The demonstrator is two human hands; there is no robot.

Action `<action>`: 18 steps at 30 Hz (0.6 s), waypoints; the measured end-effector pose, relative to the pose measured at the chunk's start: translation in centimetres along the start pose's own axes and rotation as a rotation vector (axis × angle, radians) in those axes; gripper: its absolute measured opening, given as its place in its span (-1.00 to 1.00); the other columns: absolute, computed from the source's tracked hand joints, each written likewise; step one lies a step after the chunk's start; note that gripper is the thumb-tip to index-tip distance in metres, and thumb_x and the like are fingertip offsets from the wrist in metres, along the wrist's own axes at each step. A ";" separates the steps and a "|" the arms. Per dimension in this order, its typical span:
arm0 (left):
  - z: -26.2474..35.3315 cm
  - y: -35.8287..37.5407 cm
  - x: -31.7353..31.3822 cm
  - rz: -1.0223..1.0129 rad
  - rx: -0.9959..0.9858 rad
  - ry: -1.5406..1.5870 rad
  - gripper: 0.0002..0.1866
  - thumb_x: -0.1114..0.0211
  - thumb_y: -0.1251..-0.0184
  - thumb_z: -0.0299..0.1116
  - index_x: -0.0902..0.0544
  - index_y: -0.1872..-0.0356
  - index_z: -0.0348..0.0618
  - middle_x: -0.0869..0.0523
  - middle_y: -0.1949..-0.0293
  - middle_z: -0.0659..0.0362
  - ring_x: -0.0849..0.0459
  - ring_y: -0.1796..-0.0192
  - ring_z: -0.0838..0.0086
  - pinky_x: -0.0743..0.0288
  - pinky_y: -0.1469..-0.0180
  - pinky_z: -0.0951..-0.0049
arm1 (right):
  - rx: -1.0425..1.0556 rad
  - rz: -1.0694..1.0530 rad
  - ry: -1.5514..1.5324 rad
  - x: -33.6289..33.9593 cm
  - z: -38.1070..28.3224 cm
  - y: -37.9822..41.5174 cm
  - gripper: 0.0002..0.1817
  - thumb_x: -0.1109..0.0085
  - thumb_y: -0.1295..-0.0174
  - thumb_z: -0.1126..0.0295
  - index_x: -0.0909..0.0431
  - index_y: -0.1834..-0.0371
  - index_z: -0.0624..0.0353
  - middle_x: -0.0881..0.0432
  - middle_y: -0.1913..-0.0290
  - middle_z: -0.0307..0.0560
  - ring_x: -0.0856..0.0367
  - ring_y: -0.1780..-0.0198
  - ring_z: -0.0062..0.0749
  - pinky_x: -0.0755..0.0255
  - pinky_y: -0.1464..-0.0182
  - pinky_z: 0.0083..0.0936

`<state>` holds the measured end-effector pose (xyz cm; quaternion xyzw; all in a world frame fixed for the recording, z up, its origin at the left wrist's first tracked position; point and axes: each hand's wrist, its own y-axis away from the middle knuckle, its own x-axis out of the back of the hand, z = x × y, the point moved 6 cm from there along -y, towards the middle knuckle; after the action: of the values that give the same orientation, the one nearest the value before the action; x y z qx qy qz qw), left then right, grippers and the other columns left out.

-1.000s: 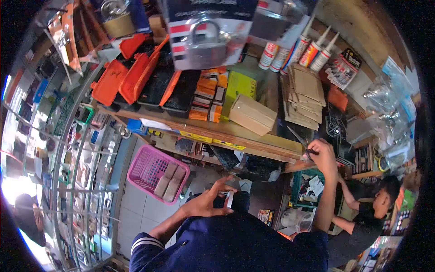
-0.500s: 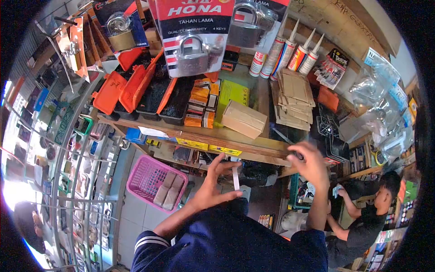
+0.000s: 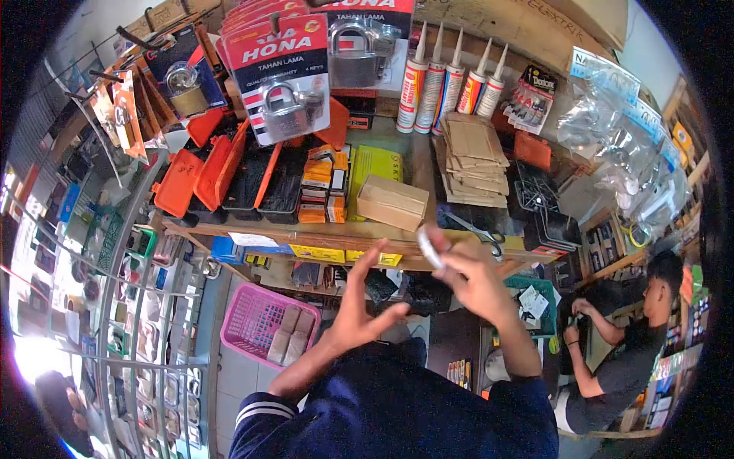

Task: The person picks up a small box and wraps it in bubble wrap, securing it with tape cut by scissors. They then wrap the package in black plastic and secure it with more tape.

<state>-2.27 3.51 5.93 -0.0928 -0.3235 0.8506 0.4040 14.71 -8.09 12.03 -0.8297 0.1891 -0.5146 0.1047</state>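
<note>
My left hand (image 3: 362,302) is held in front of the shelf edge, thumb and fingers apart, with nothing between them. My right hand (image 3: 470,275) is closed on a small white item (image 3: 430,251), blurred by motion, just in front of the wooden shelf edge. Behind that item lies a brown cardboard box (image 3: 392,203) on the shelf. Scissors (image 3: 475,231) rest on the shelf beyond my right hand, beside a stack of flat brown packets (image 3: 472,162).
Packaged padlocks (image 3: 287,84) hang above the shelf. Sealant tubes (image 3: 430,88) stand at the back. A pink basket (image 3: 243,314) with wrapped blocks sits at lower left. At right, another person (image 3: 623,352) bends over something dark.
The white item has passed from my left hand to my right hand, which has moved left and let go of the scissors. The view has shifted somewhat.
</note>
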 end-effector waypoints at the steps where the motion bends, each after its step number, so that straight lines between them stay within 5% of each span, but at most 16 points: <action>1: 0.2 -0.2 0.4 -0.005 0.001 0.002 -0.05 -0.51 -0.25 -0.34 -0.08 -0.55 -0.22 -0.27 -0.54 -0.13 -0.28 -0.56 0.11 -0.18 -0.50 0.11 | 0.034 0.083 0.220 0.9 0.9 0.0 -0.81 -0.41 -0.16 0.38 -0.75 0.14 0.02 -0.60 0.23 -0.18 -0.51 0.06 -0.18 -0.28 -0.05 -0.19; 4: -0.3 -0.6 1.0 -0.034 0.223 0.418 -0.33 -0.26 -0.45 -0.35 -0.22 -0.49 -0.29 -0.27 -0.55 -0.09 -0.26 -0.57 0.16 -0.15 -0.52 0.14 | -0.046 0.088 0.361 1.7 5.2 -0.4 -0.80 -0.42 -0.13 0.37 -0.78 0.16 -0.04 -0.59 0.23 -0.25 -0.48 0.05 -0.24 -0.17 -0.09 -0.19; 12: 0.4 -2.0 0.3 -0.181 0.235 0.187 -0.37 -0.30 -0.43 -0.26 -0.35 -0.47 -0.16 -0.28 -0.54 -0.10 -0.20 -0.59 0.11 -0.11 -0.54 0.12 | -0.136 0.088 0.433 -0.4 8.5 -0.8 -0.70 -0.45 -0.11 0.30 -0.81 0.05 -0.07 -0.71 0.22 -0.21 -0.52 0.02 -0.25 -0.15 -0.15 -0.17; 15: 0.5 -2.6 0.1 -0.211 0.187 0.051 -0.35 -0.34 -0.40 -0.23 -0.37 -0.46 -0.15 -0.24 -0.55 -0.13 -0.05 -0.64 0.01 0.00 -0.57 0.04 | -0.126 0.221 0.281 0.0 4.4 -1.4 -0.64 -0.43 -0.20 0.38 -0.73 -0.09 0.11 -0.74 0.14 -0.18 -0.61 0.10 -0.36 -0.32 -0.10 -0.34; 17: 0.6 -2.9 -0.2 -0.223 0.138 -0.076 -0.33 -0.36 -0.37 -0.22 -0.37 -0.46 -0.16 -0.21 -0.55 -0.14 0.05 -0.67 -0.05 0.07 -0.59 -0.01 | -0.341 0.227 -0.823 -2.2 3.9 -1.1 -0.48 -0.39 -0.32 0.29 -0.55 -0.31 0.21 -0.77 0.08 -0.11 -0.65 0.05 -0.52 -0.43 -0.12 -0.43; 18: 0.7 -3.0 -0.5 -0.228 0.125 -0.137 -0.32 -0.38 -0.35 -0.21 -0.38 -0.45 -0.17 -0.18 -0.57 -0.15 0.14 -0.67 -0.11 0.14 -0.59 -0.07 | -0.290 0.220 -0.879 -2.7 3.0 -1.1 -0.44 -0.38 -0.33 0.33 -0.48 -0.36 0.26 -0.77 0.04 -0.08 -0.66 0.07 -0.56 -0.48 -0.06 -0.51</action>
<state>-0.35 4.21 8.25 0.0281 -0.3050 0.8221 0.4799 16.56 -6.02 8.86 -0.9499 0.2835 -0.0690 0.1118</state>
